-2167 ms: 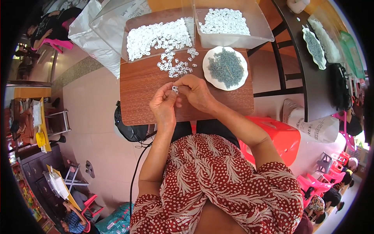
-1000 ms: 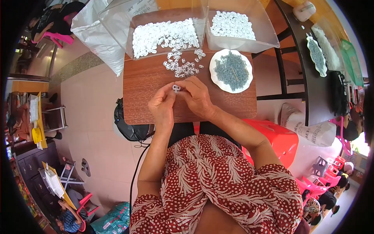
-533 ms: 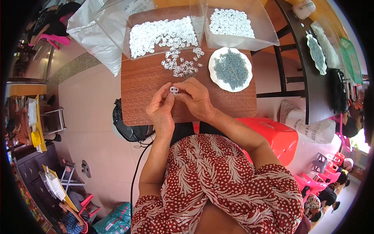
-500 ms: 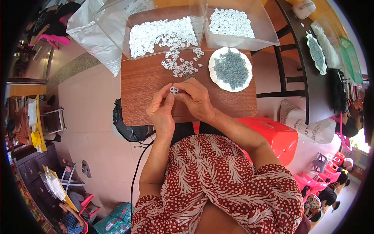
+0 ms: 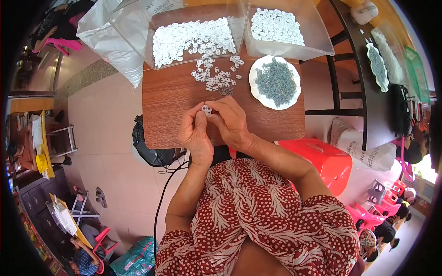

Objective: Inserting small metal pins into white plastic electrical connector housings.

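Note:
My left hand and my right hand meet above the near part of the wooden table. Between their fingertips they pinch a small white plastic piece with dark round holes; part of it is covered by the fingers. Just beyond the hands lie a few loose screws and a scatter of similar white pieces. To the right, a white scalloped plate carries a heap of grey screws.
Two clear plastic bins, a left one and a right one, hold white pieces at the table's far edge. A red stool stands at my right, a black bag below the table's left edge. A dark table is farther right.
My hands have shifted slightly nearer and to the right with the white plastic piece still pinched. Its holed face is turned a little differently, and the left fingers sit closer over it.

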Tool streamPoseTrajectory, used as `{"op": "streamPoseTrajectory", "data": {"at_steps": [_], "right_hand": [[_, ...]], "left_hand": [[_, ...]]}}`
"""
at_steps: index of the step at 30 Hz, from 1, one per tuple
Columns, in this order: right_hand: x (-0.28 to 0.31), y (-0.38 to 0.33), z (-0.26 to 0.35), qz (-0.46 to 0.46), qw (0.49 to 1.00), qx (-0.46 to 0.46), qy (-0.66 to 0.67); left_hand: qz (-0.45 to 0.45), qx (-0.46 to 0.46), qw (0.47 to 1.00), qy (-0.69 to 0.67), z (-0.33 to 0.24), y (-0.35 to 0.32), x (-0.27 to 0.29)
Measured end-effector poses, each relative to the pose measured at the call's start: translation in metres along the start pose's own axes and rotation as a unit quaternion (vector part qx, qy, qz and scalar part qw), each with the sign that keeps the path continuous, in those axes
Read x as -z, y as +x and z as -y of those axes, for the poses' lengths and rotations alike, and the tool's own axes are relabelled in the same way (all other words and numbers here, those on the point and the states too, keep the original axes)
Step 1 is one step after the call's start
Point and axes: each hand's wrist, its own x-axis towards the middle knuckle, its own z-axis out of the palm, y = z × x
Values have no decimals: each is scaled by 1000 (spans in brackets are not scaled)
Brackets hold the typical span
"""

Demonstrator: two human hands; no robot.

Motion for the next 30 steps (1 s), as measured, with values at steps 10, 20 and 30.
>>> {"op": "streamPoseTrajectory", "data": {"at_steps": [10, 20, 30], "right_hand": [[-2, 0, 7, -30, 999, 37, -1], [-7, 1, 12, -37, 997, 60, -18], [-11, 2, 4, -40, 995, 90, -33]], "left_hand": [[-22, 17, 997, -70, -16, -10, -7], [-12, -48, 999, 14, -12, -11, -1], [-20, -95, 991, 90, -7, -5, -2]]}}
